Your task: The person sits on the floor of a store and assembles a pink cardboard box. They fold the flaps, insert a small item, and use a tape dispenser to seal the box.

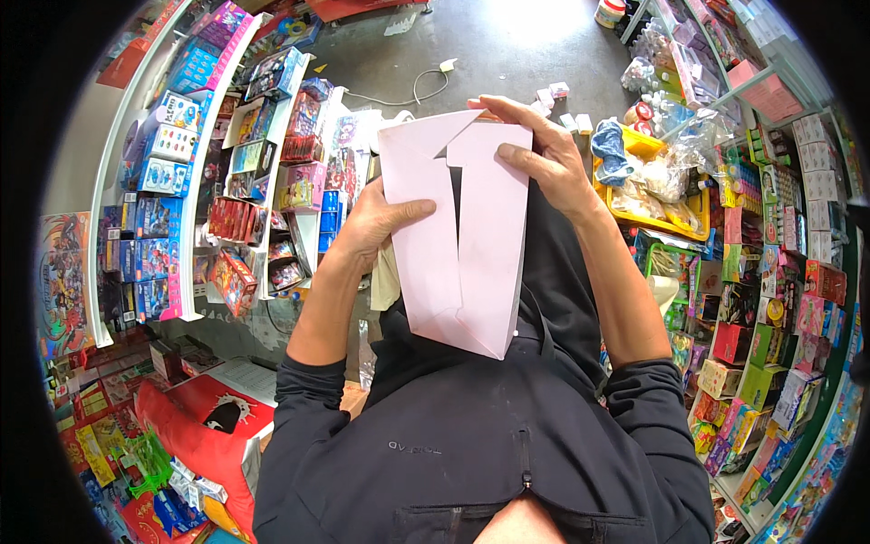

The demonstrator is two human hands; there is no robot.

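A pale pink cardboard box (pixel 425 258) is held over my lap, its flapped side turned up towards me. Between its two long flaps runs a narrow dark gap, and the flaps' corners interlock near the lower end. My left hand (pixel 380 217) grips the box's left side, with the thumb lying on the left flap. At the upper right corner, my right hand (pixel 544 153) has its thumb on the right flap and its fingers over the far edge. Something orange shows in a sliver under that far edge; what it is cannot be made out.
Shelves of boxed toys (pixel 160 231) line the left, and more packed shelves (pixel 761 326) stand on the right. A yellow plastic basket (pixel 700 228) holds clear bags and a blue cloth. Small white boxes (pixel 544 98) and a white cable (pixel 414 88) lie on the dark floor (pixel 367 51).
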